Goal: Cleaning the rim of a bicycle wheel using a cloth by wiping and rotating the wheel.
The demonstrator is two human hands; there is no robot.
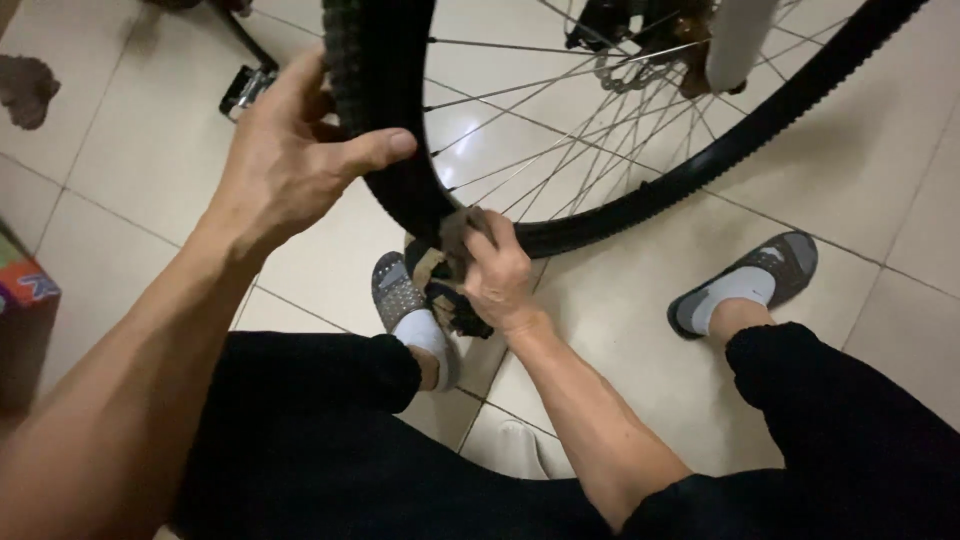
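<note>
Your left hand [285, 160] sits in the upper left of the frame, wrapped over the knobby black tyre [375, 90] of the bicycle wheel [620, 205], thumb stretched along the inner edge toward the rim, fingers curled round the far side of the tread. Your right hand [495, 270], at the centre of the frame, has its fingers bunched tight on a dirty crumpled rag [440, 275], pressing it against the lowest part of the tyre just above your left sandal [395, 295]. The wheel fills the top of the frame, with thin spokes [560, 130] running up to the hub at the upper right. Judging by the look, the tyre is stiff rubber with good grip, so holding the tread is sound; the spokes look thin and easily bent, so keep off them. The rag is soft and limp, best kept wadded in the fist
</note>
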